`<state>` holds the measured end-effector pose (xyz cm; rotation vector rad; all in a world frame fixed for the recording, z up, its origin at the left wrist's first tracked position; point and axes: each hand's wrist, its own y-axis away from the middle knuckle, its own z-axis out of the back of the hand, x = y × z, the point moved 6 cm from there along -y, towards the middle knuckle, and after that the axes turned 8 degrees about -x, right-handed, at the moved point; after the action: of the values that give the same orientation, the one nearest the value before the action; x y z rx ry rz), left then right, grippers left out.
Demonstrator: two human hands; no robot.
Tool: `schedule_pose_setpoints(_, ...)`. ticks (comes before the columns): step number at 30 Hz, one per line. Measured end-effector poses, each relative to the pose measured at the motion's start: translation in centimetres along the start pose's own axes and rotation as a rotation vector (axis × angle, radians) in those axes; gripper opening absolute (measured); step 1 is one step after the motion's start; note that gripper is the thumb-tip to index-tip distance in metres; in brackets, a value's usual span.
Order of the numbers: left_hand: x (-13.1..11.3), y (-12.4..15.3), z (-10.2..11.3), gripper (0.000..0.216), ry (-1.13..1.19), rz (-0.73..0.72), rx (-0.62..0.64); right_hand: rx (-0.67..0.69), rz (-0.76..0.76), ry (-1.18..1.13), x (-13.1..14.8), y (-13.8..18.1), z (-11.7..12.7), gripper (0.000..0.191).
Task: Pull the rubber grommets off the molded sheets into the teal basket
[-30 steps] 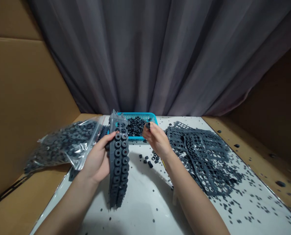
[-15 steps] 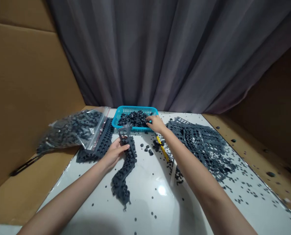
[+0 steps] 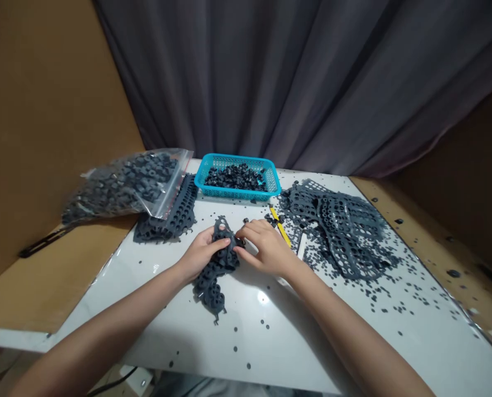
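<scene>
A dark grey rubber strip studded with ring-shaped parts [image 3: 213,275] lies crumpled on the white table [image 3: 312,331]. My left hand [image 3: 202,255] grips its upper part from the left, fingers curled over it. My right hand [image 3: 264,247] pinches the same strip from the right, fingertips meeting the left hand's. Behind them stands a blue basket [image 3: 270,179] filled with loose black rings.
A clear zip bag of black rings [image 3: 125,182] lies at the left, partly over another studded strip [image 3: 173,215]. A heap of emptied perforated grey sheets [image 3: 340,226] lies at the right. A yellow tool [image 3: 281,229] sits near my right hand. Small black bits dot the table.
My right hand came back from the blue basket to the strip. The strip, held upright a second ago, now lies crumpled on the table with both hands on it.
</scene>
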<state>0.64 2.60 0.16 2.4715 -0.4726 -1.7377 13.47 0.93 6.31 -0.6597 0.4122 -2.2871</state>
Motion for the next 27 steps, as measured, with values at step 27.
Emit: schedule_pose_setpoints(27, 1.7, 0.8, -1.0, 0.029, -0.049, 0.115, 0.194, -0.244, -0.370, -0.584, -0.2, 2.8, -3.0, 0.031)
